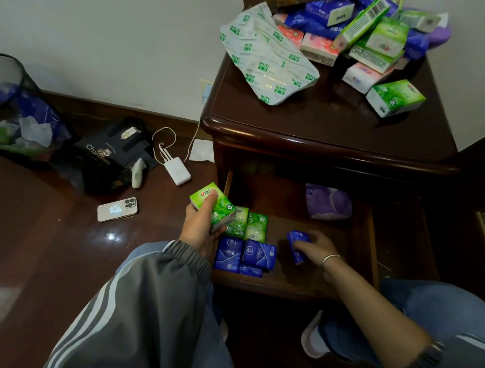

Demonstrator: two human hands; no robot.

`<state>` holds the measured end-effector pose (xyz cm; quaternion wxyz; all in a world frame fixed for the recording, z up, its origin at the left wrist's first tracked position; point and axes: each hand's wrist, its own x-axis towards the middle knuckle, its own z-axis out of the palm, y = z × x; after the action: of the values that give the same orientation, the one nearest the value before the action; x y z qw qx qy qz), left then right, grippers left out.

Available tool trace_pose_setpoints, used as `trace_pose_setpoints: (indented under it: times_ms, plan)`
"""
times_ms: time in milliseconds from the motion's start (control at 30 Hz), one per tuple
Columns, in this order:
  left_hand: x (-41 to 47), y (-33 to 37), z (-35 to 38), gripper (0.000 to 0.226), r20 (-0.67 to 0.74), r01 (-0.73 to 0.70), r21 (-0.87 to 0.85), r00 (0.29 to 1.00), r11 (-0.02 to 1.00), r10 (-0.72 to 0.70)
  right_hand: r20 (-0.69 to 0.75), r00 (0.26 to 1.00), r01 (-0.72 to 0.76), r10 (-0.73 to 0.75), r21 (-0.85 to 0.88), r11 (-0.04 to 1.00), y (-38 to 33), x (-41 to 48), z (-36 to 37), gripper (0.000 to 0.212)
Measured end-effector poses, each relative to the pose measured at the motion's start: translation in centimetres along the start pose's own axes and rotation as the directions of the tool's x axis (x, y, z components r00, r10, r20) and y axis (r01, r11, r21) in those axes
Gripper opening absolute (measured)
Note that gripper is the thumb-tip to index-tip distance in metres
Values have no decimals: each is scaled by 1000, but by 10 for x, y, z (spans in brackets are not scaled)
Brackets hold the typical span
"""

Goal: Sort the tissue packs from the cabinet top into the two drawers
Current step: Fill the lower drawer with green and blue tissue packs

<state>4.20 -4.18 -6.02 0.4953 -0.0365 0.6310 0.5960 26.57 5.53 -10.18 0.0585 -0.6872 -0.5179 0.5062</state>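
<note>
Though the cabinet top point(321, 126) carried a heap of unsorted tissue packs point(375, 36), the open drawer point(287, 286) below already held green packs point(250, 226) ranged behind blue packs point(243, 256), apparently by colour. The left hand point(200, 229) was curled round a green pack point(215, 207) over the green row. The right hand point(316, 248) clasped a blue pack point(298, 246) on the drawer floor, seemingly to extend its row.

left hand point(199, 232): gripping green pack point(225, 211), thumb on top | right hand point(316, 247): lower, gripping blue pack point(297, 237), forearm bare
</note>
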Motion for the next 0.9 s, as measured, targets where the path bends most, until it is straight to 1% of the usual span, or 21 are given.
trace_pose_setpoints:
  times_ms: [33, 67, 133, 167, 233, 300, 367, 433, 467, 533, 567, 633, 667, 733, 800, 833, 867, 900]
  plan:
    - [0, -1, 0, 51, 5, 1, 9, 1000, 1000, -1, -6, 999, -39, 39, -50, 998, 3, 0, -3, 69]
    - [0, -1, 0, 51, 8, 3, 16, 1000, 1000, -3, -13, 998, -63, 62, -143, 988, 7, 1, -4, 72]
    - [-1, -2, 1, 51, 6, 11, 20, 1000, 1000, -11, -18, 998, -63, 60, -328, 943, 19, 1, 0, 75]
    - [-1, -2, 1, 51, 5, 14, 23, 1000, 1000, -14, 0, 999, -34, 37, -369, 929, 24, 0, 5, 74]
    - [-2, -2, 2, 50, 7, 17, 32, 1000, 999, -18, 93, 996, 53, -19, -377, 925, 33, -1, 13, 67]
    - [-2, -2, 2, 50, 6, 19, 44, 1000, 999, -20, 188, 982, 104, -27, -416, 904, 34, -1, 16, 61]
    - [-2, -3, 2, 50, 4, 23, 47, 1000, 999, -23, 209, 976, 165, -56, -552, 817, 30, 2, 14, 55]
    - [-1, -3, 2, 52, 4, 25, 45, 1000, 999, -25, 186, 969, 244, -161, -644, 725, 24, 2, 13, 53]
    - [-1, -3, 2, 53, 7, 26, 47, 1000, 999, -26, 205, 953, 303, -224, -653, 694, 19, 1, 15, 56]
    - [0, -3, 3, 55, 15, 28, 54, 999, 998, -29, 316, 895, 446, -314, -647, 619, 7, -3, 22, 61]
    - [0, -3, 2, 55, 16, 27, 55, 999, 998, -28, 377, 867, 499, -326, -655, 568, 2, -5, 28, 62]
    - [-1, -3, 2, 54, 3, 25, 48, 1000, 999, -25, 452, 835, 549, -312, -710, 440, -5, -7, 43, 60]
    - [-1, -3, 2, 54, -5, 25, 45, 1000, 999, -25, 462, 832, 552, -307, -743, 379, -7, -7, 49, 60]
    - [-2, -3, 2, 54, -14, 25, 41, 1000, 999, -24, 459, 837, 539, -299, -785, 306, -10, -5, 57, 57]
    - [-2, -2, 2, 53, -14, 29, 38, 1000, 999, -28, 478, 833, 548, -279, -784, 293, -12, -3, 58, 52]
    - [-2, -2, 1, 53, -10, 31, 37, 999, 999, -31, 484, 829, 557, -280, -762, 331, -12, -2, 55, 47]
    - [-1, -2, 1, 53, -5, 32, 36, 999, 999, -31, 480, 830, 558, -285, -718, 416, -12, -2, 52, 44]
    - [-1, -3, 1, 53, 0, 30, 36, 1000, 999, -30, 462, 840, 537, -283, -643, 546, -11, -1, 47, 41]
